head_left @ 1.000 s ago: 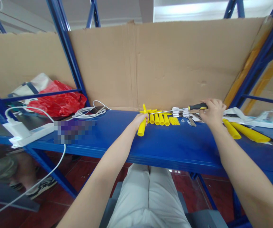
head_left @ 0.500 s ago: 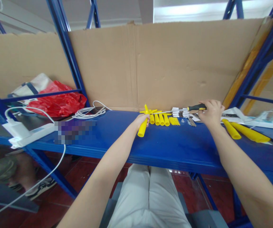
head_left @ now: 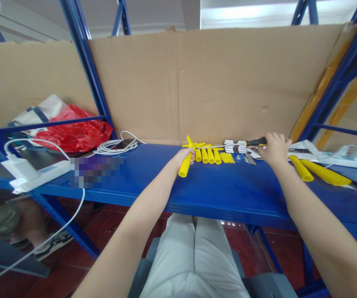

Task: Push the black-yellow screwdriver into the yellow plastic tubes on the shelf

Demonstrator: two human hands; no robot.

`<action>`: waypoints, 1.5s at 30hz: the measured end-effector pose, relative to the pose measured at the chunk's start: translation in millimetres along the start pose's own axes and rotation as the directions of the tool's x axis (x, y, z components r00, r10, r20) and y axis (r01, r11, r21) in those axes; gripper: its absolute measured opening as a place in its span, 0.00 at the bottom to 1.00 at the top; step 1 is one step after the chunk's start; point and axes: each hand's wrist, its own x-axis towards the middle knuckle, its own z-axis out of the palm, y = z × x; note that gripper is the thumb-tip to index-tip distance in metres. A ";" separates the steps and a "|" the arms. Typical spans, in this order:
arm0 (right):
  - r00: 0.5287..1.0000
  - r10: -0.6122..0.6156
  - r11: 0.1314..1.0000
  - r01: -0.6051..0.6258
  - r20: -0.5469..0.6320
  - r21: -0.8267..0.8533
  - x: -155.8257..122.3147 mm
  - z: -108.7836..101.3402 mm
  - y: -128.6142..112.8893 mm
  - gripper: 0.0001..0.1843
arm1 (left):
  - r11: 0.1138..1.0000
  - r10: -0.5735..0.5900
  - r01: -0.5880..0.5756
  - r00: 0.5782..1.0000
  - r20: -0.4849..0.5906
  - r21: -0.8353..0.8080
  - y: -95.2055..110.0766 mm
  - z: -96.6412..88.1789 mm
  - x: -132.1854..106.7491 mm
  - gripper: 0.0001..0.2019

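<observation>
My left hand (head_left: 183,155) is closed around a yellow plastic tube (head_left: 185,165) that rests at a slant on the blue shelf (head_left: 215,190). My right hand (head_left: 274,148) grips the black-and-yellow handle of a screwdriver (head_left: 246,143), whose thin metal shaft points left, just above a row of several short yellow tubes (head_left: 211,155) lying against the cardboard backing. A small stack of white-and-dark strips (head_left: 236,147) sits under the shaft.
Two long yellow tubes (head_left: 317,171) lie at the right beside white packaging (head_left: 336,159). A coiled white cable (head_left: 116,145), a red bag (head_left: 75,132) and a white power strip (head_left: 35,174) sit at the left. A cardboard sheet (head_left: 215,82) backs the shelf. Another person's leg shows at lower left.
The screwdriver in my right hand has dropped slightly and shifted left. My left hand has tilted the yellow tube a little.
</observation>
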 end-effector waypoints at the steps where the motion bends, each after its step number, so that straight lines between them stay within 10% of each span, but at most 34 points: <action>1: 1.000 -0.010 1.000 0.010 0.018 -0.010 0.1 -0.5 -0.4 0.14 | 1.000 0.005 -0.004 1.000 -0.006 0.003 0.1 -0.1 -0.1 0.09; 45: 0.990 -0.123 0.991 0.127 0.073 -0.044 2.0 10.3 2.9 0.25 | 0.985 0.136 -0.120 0.983 -0.126 0.121 1.1 8.0 -4.5 0.11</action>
